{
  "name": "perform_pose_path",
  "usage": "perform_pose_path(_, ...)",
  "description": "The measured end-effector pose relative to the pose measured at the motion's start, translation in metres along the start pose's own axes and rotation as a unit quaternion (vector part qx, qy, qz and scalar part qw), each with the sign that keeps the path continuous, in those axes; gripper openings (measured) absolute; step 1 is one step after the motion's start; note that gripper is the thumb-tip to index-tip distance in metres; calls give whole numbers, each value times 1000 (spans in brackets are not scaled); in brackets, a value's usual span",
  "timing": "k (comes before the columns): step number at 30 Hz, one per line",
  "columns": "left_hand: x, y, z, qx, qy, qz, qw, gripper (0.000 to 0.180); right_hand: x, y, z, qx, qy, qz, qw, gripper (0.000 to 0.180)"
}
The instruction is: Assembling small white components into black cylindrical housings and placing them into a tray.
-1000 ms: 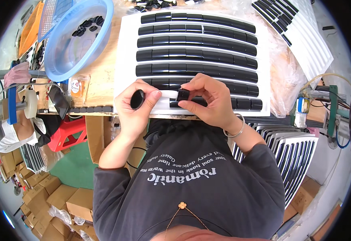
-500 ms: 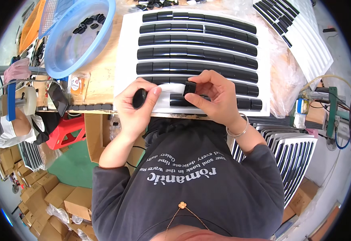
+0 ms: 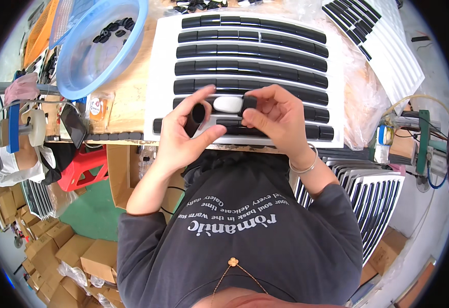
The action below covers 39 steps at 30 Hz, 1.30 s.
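My left hand (image 3: pixel 178 134) has its thumb and index finger spread apart, while a glossy black oval cap (image 3: pixel 197 114) is held against the other fingers. Facing it, my right hand (image 3: pixel 278 119) pinches a small container by its black collar (image 3: pixel 248 105). The container's rounded white end (image 3: pixel 227 104) points toward my left hand, with a gap between. Both hands hover over the near rows of a white ribbed tray (image 3: pixel 162 66), where glossy black pieces (image 3: pixel 250 68) lie end to end in curved rows. My hands cover part of those near rows.
A blue basin (image 3: pixel 138 51) with several black pieces stands at the left. Another tray (image 3: pixel 396 54), partly filled, lies at the far right. A red stool (image 3: pixel 83 169) and cardboard boxes (image 3: pixel 63 251) are below left; stacked filled trays (image 3: pixel 373 205) stand below right.
My left thumb and index finger have let go of the white end and spread apart. The black cap has shifted right with the left hand; the right hand keeps its pinch.
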State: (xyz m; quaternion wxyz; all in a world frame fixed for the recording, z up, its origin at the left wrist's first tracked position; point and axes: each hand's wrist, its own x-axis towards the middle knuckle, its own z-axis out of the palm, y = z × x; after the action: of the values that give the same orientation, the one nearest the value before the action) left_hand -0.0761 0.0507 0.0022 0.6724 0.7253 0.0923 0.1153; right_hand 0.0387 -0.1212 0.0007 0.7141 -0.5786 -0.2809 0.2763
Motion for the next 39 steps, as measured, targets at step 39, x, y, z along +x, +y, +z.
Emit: perform_pose_path(39,7,4,11,236,-62,183,952,65,70,16,16,-100,-130,-70,984,52)
